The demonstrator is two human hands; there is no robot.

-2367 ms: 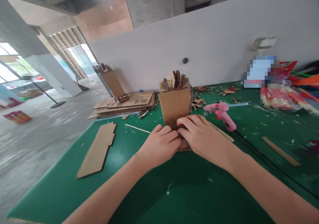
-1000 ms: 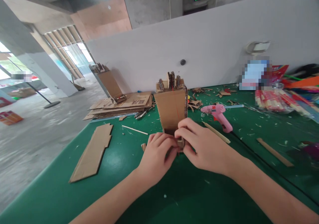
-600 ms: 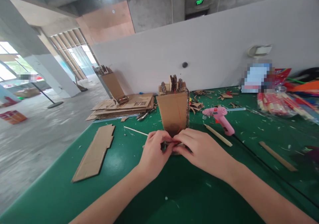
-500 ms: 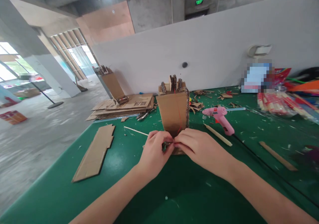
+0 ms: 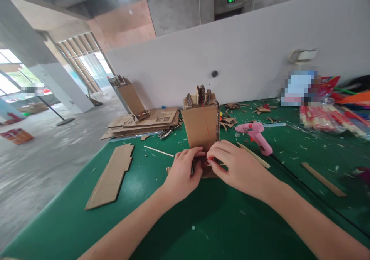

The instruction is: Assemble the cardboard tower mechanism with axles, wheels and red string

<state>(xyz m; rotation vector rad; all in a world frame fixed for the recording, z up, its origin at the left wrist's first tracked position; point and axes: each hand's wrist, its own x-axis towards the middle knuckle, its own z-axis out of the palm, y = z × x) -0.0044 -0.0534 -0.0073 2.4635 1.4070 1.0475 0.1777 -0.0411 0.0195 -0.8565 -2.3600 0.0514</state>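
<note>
An upright cardboard structure [image 5: 200, 125] with round corrugated pieces on top stands on the green table. A thin red string [image 5: 207, 127] runs down its front to my right hand [image 5: 235, 163], whose thumb and forefinger are pinched on the string near the base. My left hand [image 5: 182, 171] is at the left side of the base, thumb and fingers apart around a small dark part that is mostly hidden. The cardboard base [image 5: 210, 173] shows partly below the hands.
Right of the structure lie a pink glue gun [image 5: 258, 135] with a black cable, a wooden stick [image 5: 256, 156] and a cardboard strip [image 5: 323, 179]. At left are a cut cardboard piece [image 5: 111, 175], stacked cardboard [image 5: 144, 123] and a thin stick [image 5: 158, 151].
My right hand has moved slightly up and right, away from my left fingertips, which it was meeting. My left thumb and fingers have spread apart.
</note>
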